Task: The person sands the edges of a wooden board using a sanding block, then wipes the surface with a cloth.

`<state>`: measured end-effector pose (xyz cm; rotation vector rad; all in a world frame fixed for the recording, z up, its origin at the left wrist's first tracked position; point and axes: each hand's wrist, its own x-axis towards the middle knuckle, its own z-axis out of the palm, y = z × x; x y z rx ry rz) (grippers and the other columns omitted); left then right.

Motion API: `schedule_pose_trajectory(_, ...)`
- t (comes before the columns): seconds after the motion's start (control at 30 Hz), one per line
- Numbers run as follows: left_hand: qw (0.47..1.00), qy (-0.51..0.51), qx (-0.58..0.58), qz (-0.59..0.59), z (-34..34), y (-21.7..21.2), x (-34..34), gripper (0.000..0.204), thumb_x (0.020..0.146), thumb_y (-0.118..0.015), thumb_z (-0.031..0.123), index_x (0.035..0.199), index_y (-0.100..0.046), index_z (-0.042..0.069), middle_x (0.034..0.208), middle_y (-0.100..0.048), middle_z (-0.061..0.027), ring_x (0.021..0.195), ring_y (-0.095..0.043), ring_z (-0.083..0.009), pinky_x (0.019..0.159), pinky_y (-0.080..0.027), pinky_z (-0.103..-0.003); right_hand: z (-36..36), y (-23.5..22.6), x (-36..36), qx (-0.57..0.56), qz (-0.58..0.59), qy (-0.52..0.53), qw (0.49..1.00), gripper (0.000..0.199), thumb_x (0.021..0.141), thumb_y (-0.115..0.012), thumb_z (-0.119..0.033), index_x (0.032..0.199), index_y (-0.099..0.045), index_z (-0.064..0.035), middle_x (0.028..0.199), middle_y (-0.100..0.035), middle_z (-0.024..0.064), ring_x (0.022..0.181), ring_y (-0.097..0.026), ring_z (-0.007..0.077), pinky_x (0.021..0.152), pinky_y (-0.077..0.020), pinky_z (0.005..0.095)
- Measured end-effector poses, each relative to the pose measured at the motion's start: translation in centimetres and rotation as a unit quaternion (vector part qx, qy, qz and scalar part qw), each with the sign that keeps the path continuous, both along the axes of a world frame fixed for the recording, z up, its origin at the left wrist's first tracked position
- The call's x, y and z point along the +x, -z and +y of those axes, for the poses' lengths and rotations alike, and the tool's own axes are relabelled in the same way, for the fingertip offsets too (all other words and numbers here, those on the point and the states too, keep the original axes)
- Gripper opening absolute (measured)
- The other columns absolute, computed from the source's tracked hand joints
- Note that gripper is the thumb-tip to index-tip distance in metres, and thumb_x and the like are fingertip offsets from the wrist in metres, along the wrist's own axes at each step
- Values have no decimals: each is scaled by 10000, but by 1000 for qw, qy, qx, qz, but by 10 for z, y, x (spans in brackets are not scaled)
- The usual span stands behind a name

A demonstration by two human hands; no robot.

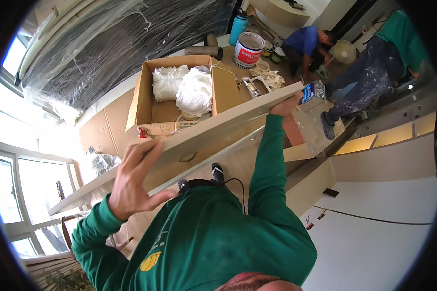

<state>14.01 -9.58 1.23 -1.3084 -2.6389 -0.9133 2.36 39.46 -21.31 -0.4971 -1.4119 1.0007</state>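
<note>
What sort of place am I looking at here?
Most likely a room under renovation or painting. The floor is covered in cardboard sheeting, a paint bucket stands open, furniture is wrapped in plastic film, and both hands hold a long pale board.

Both hands, left hand (131, 179) and right hand (285, 103), gripping a long pale board (218, 127).

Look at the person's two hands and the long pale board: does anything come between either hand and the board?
Nothing visible does. The left hand lies directly against the long pale board, and the right hand grasps its far end.
</note>
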Motion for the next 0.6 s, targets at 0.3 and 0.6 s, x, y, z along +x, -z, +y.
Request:
schedule_pose_trajectory(0.3, 990, 123, 2, -75, 175, -9, -59, 1014, 916, -804, 630, 1595, -484, -51, 1560, -547, -307, 1404, -557, -468, 1201, -438, -555, -37, -26, 12, -178, 23, -129, 975, 659, 1213, -333, -468, 1032, -697, 50, 802, -718, 122, 762, -652, 245, 720, -519, 412)
schedule_pose_trajectory(0.6, 978, 150, 19, -140, 301, -15, -107, 813, 961, -836, 467, 1521, -570, -58, 1472, -646, -264, 1378, -627, -391, 1184, -470, -458, -54, 10, -12, -83, -17, -117, 990, 362, 1137, -533, -264, 1052, -738, 23, 957, -706, 281, 947, -700, 474, 831, -536, 514)
